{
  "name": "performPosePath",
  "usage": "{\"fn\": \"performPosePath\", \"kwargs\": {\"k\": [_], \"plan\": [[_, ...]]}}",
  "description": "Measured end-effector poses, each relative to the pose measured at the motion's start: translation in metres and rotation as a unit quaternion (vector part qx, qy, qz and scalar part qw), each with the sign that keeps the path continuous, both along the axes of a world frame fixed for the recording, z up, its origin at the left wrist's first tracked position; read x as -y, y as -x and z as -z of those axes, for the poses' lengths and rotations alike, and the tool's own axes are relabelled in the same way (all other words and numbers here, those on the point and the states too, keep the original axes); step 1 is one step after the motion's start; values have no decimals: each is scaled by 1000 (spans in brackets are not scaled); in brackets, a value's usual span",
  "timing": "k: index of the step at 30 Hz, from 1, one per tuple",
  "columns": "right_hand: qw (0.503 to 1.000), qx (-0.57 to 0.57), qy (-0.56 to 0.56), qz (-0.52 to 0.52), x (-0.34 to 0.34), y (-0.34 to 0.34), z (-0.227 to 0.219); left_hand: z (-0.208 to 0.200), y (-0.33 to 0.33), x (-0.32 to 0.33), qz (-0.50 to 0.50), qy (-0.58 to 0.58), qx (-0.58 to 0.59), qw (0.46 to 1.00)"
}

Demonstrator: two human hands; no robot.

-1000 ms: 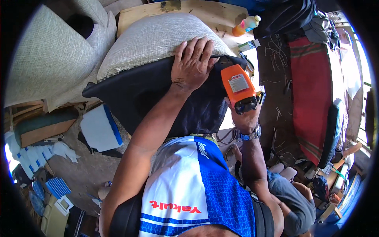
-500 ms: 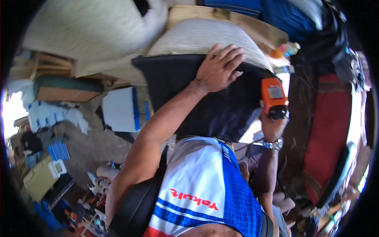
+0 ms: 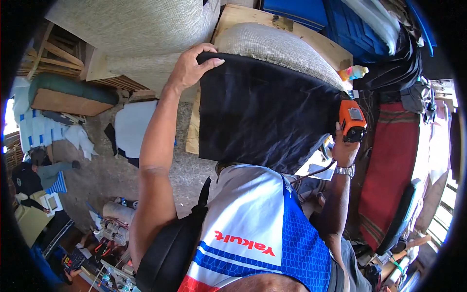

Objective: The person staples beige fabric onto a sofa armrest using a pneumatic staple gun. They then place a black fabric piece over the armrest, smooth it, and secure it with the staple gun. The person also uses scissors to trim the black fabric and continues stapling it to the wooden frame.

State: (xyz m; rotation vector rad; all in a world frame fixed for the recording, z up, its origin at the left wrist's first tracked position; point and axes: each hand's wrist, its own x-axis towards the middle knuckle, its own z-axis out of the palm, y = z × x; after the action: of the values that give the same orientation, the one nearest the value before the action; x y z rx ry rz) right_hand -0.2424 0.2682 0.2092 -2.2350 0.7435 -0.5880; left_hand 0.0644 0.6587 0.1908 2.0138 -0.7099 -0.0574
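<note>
A black fabric sheet (image 3: 262, 109) lies across a padded seat piece covered in grey woven cloth (image 3: 279, 43). At its far left corner my left hand (image 3: 188, 70) pinches the black edge between thumb and fingers. My right hand (image 3: 344, 152), with a metal watch on the wrist, grips an orange staple gun (image 3: 351, 117). The gun's nose is at the far right corner of the black sheet, partly hidden. A dark hose runs off below my right hand. Wrinkles cross the sheet's right half.
A wooden board (image 3: 238, 17) lies under the seat piece. A large grey upholstered piece (image 3: 141, 34) stands far left. A small bottle (image 3: 357, 73) stands near the gun. To the right is a long red cushion (image 3: 389, 170). Another person (image 3: 29, 180) is at the far left.
My left hand has moved left from the middle of the fabric's far edge to its left corner and now pinches it. The staple gun has shifted slightly right in view.
</note>
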Motion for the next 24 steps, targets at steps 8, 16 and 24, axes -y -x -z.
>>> {"fn": "performPosePath", "kwargs": {"k": [8, 16, 24], "plan": [[996, -26, -76, 45, -17, -3, -5, 0, 1, 10, -36, 73, -37, 996], [996, 16, 85, 8, -17, -2, 5, 0, 4, 14, -109, 28, -33, 993], [993, -80, 87, -21, -31, -19, -22, 6, -2, 12, -136, 1, -27, 990]]}}
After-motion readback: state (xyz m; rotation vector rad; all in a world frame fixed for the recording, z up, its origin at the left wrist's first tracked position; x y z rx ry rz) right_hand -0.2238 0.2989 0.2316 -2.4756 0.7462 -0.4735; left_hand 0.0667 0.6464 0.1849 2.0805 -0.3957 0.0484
